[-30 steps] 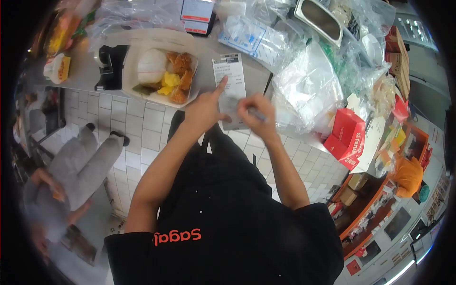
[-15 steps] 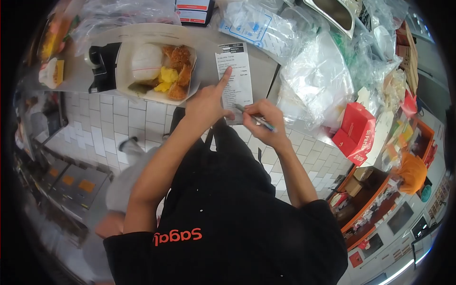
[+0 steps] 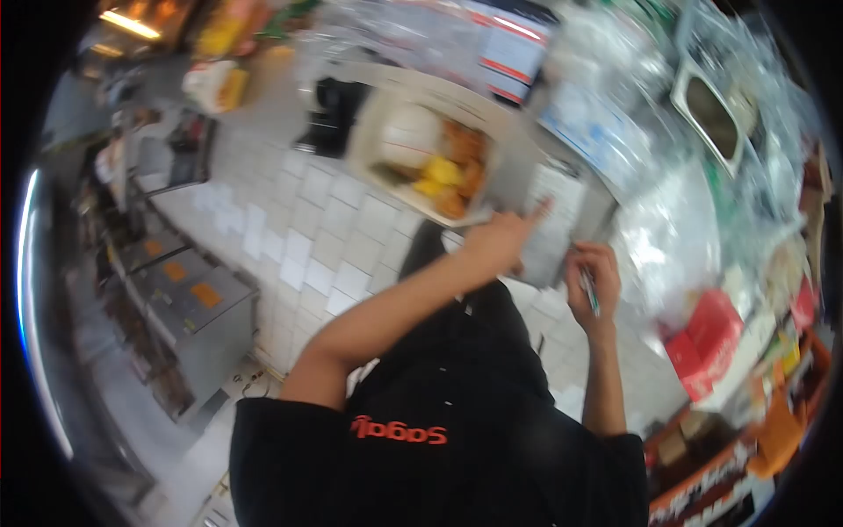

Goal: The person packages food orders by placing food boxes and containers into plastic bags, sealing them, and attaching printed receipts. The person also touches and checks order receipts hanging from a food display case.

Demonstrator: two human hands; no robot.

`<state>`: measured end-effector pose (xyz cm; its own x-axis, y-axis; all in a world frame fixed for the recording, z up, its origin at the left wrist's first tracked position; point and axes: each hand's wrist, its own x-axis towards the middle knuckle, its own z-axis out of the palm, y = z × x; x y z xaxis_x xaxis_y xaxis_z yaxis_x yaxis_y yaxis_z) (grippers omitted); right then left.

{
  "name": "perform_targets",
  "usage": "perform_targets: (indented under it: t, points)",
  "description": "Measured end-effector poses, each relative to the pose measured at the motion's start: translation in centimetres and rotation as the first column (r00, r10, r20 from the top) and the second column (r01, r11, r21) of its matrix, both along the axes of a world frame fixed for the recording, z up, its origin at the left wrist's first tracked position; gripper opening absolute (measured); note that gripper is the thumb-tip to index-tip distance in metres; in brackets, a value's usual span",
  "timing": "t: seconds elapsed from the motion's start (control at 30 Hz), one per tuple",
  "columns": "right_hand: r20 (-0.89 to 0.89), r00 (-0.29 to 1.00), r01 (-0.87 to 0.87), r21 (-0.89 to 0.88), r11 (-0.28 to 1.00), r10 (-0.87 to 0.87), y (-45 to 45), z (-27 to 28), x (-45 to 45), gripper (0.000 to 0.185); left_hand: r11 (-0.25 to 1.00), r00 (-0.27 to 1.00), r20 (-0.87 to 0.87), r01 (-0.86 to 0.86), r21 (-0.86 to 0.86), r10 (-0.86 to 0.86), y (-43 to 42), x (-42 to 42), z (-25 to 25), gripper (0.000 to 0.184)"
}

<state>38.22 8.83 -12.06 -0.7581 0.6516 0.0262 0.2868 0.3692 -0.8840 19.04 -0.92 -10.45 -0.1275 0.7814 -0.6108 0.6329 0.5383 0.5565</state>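
A long printed receipt (image 3: 555,206) lies on the metal counter. My left hand (image 3: 502,243) rests at its left side, index finger stretched out onto the paper, and grips nothing. Close to the receipt's lower right edge, my right hand (image 3: 595,279) is closed around a pen (image 3: 589,294), whose tip I cannot make out in the blur. Left of the receipt, near my left hand, stands an open cardboard food box (image 3: 364,171) with a white rice mound (image 3: 411,136), yellow egg pieces (image 3: 439,176) and browned fried chicken pieces (image 3: 464,145).
Behind the receipt are a screen device (image 3: 512,57) and clear plastic bags (image 3: 667,237). A metal container (image 3: 713,119) stands at the back right, a red carton (image 3: 707,342) at the right edge. A black tape dispenser (image 3: 332,119) sits left of the food box.
My view has turned and shifted left, so the counter items appear farther right and tilted. The person in grey at the left is out of view. The pen stays in my right hand.
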Motion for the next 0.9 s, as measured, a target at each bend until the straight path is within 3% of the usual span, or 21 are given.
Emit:
perform_targets:
  t: [0.03, 0.13, 0.2, 0.3, 0.37, 0.4, 0.43, 0.47, 0.57, 0.63, 0.67, 0.77, 0.87, 0.9]
  points:
    - [-0.033, 0.999, -0.020, 0.101, 0.995, 0.023, -0.3, 0.6, -0.9, 0.019, 0.996, 0.995, -0.046, 0.086, -0.003, -0.086, 0.0, 0.4, 0.6, 0.117]
    - [0.220, 0.955, -0.262, 0.312, 0.913, 0.199, -0.4, 0.8, -3.2, 0.029, 0.991, 0.989, -0.099, 0.116, 0.071, -0.109, -1.1, 0.5, 1.4, 0.110]
    - [0.291, 0.956, -0.156, 0.376, 0.913, 0.043, -1.7, 0.3, -2.5, 0.034, 0.997, 0.998, -0.037, 0.059, 0.052, -0.058, -1.1, 0.1, 3.7, 0.103]
    - [0.418, 0.886, -0.018, 0.461, 0.887, -0.199, -2.5, 1.1, -2.6, 0.048, 0.954, 0.943, 0.322, -0.015, 0.298, -0.086, -2.2, -2.7, 11.5, 0.080]
    - [0.456, 0.819, 0.109, 0.470, 0.876, -0.347, -1.3, 1.2, -3.6, 0.051, 0.680, 0.977, -0.148, 0.005, 0.733, 0.153, -3.0, -5.4, 10.1, 0.071]
    - [0.411, 0.807, 0.175, 0.518, 0.837, -0.423, -0.5, 0.4, -4.1, 0.056, 0.644, 0.948, -0.161, -0.058, 0.763, 0.276, -2.4, -8.3, 11.6, 0.065]
    - [0.422, 0.780, 0.222, 0.504, 0.835, -0.462, 0.5, 0.4, -4.9, 0.058, 0.627, 0.842, -0.440, 0.165, 0.761, 0.312, -1.7, -11.6, 12.6, 0.063]
    - [0.433, 0.750, 0.272, 0.487, 0.830, -0.500, 1.1, 0.6, -5.6, 0.060, 0.719, 0.699, -0.642, 0.265, 0.642, 0.316, -1.3, -13.5, 13.5, 0.061]
    - [0.462, 0.729, 0.313, 0.432, 0.846, -0.506, 1.7, 2.0, -6.8, 0.063, 0.770, 0.653, -0.755, 0.450, 0.452, 0.061, -1.6, -18.3, 12.0, 0.032]
    - [0.416, 0.759, 0.329, 0.419, 0.846, -0.501, 0.9, 2.1, -6.7, 0.065, 0.766, 0.617, -0.784, 0.536, 0.356, -0.067, -1.9, -18.4, 12.2, 0.021]
    - [0.393, 0.769, 0.340, 0.417, 0.843, -0.505, 0.3, 2.1, -6.4, 0.065, 0.730, 0.628, -0.778, 0.540, 0.418, -0.019, -2.4, -17.7, 12.8, 0.014]
    - [0.241, 0.829, 0.320, 0.535, 0.782, -0.504, -2.2, 1.3, -6.0, 0.065, 0.592, 0.686, -0.726, 0.566, 0.574, 0.049, -3.4, -16.6, 13.6, 0.017]
    - [0.324, 0.856, 0.149, 0.591, 0.793, -0.402, -4.1, 0.8, -6.3, 0.060, 0.681, 0.890, -0.450, 0.375, 0.629, -0.075, -3.9, -18.4, 12.4, 0.019]
    - [0.353, 0.835, 0.164, 0.571, 0.804, -0.421, -4.2, 1.0, -6.4, 0.056, 0.717, 0.889, -0.429, 0.405, 0.567, -0.162, -3.8, -19.1, 12.7, 0.020]
